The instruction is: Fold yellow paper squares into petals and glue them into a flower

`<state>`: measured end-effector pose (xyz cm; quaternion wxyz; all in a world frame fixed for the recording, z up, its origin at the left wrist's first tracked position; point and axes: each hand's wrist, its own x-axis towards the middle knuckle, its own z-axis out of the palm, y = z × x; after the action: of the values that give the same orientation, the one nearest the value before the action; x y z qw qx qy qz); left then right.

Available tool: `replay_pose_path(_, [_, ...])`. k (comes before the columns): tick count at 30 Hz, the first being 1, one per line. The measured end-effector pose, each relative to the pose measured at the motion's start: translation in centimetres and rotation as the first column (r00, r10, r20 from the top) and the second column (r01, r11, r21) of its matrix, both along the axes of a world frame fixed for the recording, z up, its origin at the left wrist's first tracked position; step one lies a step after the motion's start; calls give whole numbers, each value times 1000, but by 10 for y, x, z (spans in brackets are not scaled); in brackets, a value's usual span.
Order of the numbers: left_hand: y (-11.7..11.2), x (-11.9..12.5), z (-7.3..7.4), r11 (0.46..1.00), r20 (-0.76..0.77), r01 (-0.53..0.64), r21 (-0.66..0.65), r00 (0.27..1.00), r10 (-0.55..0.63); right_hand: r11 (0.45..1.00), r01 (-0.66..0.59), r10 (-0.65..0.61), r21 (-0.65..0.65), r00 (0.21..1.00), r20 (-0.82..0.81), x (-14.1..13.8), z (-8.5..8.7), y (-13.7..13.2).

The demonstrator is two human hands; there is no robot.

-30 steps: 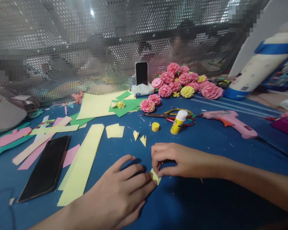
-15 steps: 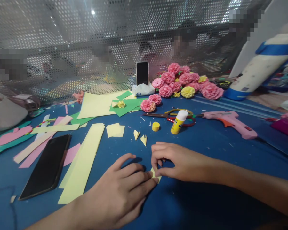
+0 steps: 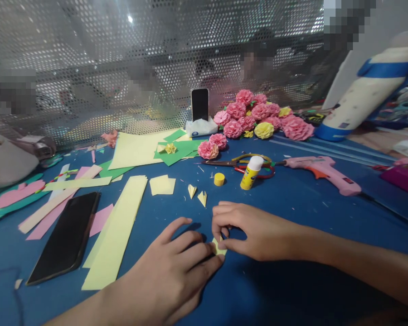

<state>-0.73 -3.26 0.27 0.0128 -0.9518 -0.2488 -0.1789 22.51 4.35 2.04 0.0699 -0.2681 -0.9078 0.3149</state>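
Note:
A small folded yellow paper piece (image 3: 218, 247) lies on the blue table (image 3: 292, 203) between my two hands. My left hand (image 3: 172, 267) lies flat with its fingertips pressing the piece's left edge. My right hand (image 3: 250, 228) pinches the same piece from the right with thumb and forefinger. Two finished small yellow folds (image 3: 197, 194) sit just beyond my hands. A yellow glue stick (image 3: 251, 173) stands behind them, its yellow cap (image 3: 219, 179) off beside it.
A black phone (image 3: 66, 237) lies at left among yellow paper strips (image 3: 117, 226) and pink strips. Scissors (image 3: 238, 163) and a pink glue gun (image 3: 321, 174) lie at right. Pink and yellow paper flowers (image 3: 258, 120) and an upright phone (image 3: 200, 104) stand before a perforated metal screen.
My right hand has slid slightly left and its fingers have closed tighter on the yellow piece, which now looks smaller and more folded. My left hand has barely moved.

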Motion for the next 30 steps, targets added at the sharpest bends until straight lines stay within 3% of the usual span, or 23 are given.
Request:
replay_pose_path(8, [-1,1,3,1000,-7,-19,-6,1000,19,999,38,-37,23,999,-8,-2,-4,1])
replay_pose_path(11, [-1,1,0,1000,17,-19,6,1000,19,999,30,-26,37,995,-91,6,-8,7])
replay_pose_path(14, [1,3,-6,999,47,-29,36,999,27,998,-64,67,21,973,-220,18,-12,14])
replay_pose_path(16, [2,4,-10,996,87,-38,81,996,31,972,-218,234,91,940,-248,26,-14,16])
replay_pose_path(20, [5,8,-15,989,120,-54,141,992,38,907,-337,365,252,928,-75,37,-14,16])
replay_pose_path(25, [7,7,-13,971,85,-77,224,995,59,887,-387,393,254,919,28,38,-11,18])
replay_pose_path(30, [8,2,-15,962,-63,-11,272,998,29,856,-413,431,311,902,14,34,-12,23])
